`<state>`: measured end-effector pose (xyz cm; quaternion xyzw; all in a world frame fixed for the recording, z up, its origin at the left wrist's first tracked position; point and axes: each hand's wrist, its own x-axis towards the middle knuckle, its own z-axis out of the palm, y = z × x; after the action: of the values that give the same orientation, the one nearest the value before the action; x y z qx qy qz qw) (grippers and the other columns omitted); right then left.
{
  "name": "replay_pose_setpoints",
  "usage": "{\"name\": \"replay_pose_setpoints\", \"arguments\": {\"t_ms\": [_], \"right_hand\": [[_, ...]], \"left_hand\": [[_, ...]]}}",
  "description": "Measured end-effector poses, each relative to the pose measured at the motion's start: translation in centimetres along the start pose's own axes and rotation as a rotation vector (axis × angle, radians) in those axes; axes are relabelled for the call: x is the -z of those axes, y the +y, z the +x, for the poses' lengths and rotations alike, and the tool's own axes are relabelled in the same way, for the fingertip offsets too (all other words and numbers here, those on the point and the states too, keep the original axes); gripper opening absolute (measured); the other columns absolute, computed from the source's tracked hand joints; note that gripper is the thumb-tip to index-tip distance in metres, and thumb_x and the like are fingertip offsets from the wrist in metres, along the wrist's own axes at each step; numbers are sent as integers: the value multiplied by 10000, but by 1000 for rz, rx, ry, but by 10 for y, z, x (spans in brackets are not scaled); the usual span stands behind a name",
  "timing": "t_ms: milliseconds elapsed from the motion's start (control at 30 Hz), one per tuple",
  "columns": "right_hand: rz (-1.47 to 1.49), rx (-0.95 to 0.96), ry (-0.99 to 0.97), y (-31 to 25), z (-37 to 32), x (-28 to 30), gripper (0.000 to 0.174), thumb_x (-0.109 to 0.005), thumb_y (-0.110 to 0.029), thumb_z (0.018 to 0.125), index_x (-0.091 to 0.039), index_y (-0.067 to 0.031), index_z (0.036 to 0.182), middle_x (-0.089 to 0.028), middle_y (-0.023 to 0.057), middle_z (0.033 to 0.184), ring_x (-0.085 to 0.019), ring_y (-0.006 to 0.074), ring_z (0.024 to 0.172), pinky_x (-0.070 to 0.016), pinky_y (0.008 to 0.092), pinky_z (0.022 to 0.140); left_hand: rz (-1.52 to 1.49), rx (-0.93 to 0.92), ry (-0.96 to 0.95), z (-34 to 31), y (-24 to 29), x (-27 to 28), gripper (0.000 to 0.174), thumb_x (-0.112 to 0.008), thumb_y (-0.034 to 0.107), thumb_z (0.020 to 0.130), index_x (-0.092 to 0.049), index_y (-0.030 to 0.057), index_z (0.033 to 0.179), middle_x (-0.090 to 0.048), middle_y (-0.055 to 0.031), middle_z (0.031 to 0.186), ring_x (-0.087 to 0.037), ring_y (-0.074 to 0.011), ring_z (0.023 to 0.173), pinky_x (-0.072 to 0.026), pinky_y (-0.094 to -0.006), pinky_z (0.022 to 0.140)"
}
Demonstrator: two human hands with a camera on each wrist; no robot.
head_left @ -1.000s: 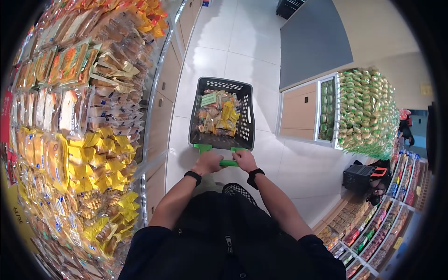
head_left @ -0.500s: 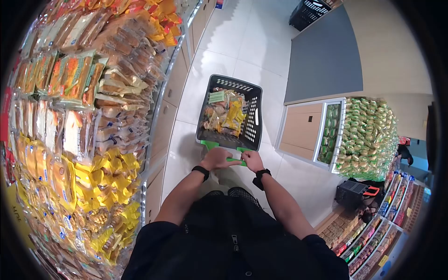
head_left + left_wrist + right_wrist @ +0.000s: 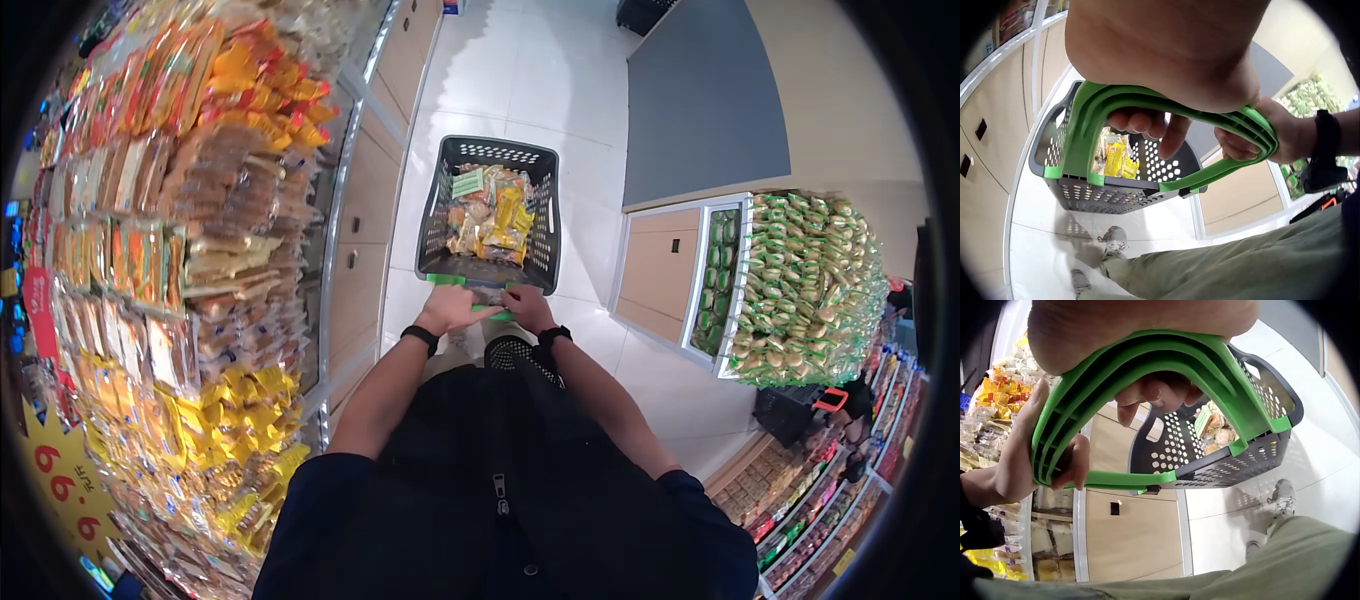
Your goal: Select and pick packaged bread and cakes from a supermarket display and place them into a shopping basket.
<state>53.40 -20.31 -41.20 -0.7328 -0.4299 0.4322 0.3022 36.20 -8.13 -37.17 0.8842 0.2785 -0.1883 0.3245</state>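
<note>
A dark perforated shopping basket point(image 3: 483, 268) stands ahead of my body on the pale floor. Inside lie several packaged foods, among them yellow packets point(image 3: 510, 225) and a pack with a light green label point(image 3: 467, 184). Both hands hold its green handle point(image 3: 1079, 134). My left hand point(image 3: 447, 308) grips the left part, with its fingers wrapped beneath the bar in the left wrist view. My right hand point(image 3: 528, 306) grips the right part, and its curled fingers point(image 3: 1160, 394) show under the bar in the right wrist view. Each wrist wears a black band.
Shelves of wrapped bread point(image 3: 180, 260) run along the left, above wooden cabinets point(image 3: 365, 240). A yellow star-shaped sign point(image 3: 65, 480) hangs at lower left. On the right stands a display of green-wrapped packs point(image 3: 800, 290). Another dark basket point(image 3: 785, 412) sits farther right, beside a person.
The left shelves have slid down in the head view, and the star-shaped sign shows more fully. The basket sits slightly higher and farther right in view. Both hands keep hold of the handle.
</note>
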Motion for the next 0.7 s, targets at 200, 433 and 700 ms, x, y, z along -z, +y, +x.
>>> {"name": "replay_pose_setpoints", "arguments": {"t_ms": [200,433,700], "right_hand": [[51,-42,-38,-1,48,36,318,-598,-293,909,-681,-2,813,-641,232,756,-627,423,732,-492,481,669],[44,-81,-67,-12,118,85,288,-614,-274,900,-683,0,846,-653,233,778,-644,422,758,-498,494,678],[51,-39,-68,-21,174,113,314,-617,-272,901,-633,19,780,-623,224,709,-610,408,663,-458,452,593]], "left_hand": [[-36,165,67,50,3,25,731,-463,724,890,-763,77,734,-676,-182,672,-682,-363,704,-546,-445,677],[-98,179,107,115,-3,71,662,-515,679,885,-743,91,683,-652,-187,628,-669,-368,662,-549,-447,661],[-112,173,235,157,-15,104,632,-550,619,898,-673,89,576,-607,-156,557,-624,-365,582,-501,-453,578]]}}
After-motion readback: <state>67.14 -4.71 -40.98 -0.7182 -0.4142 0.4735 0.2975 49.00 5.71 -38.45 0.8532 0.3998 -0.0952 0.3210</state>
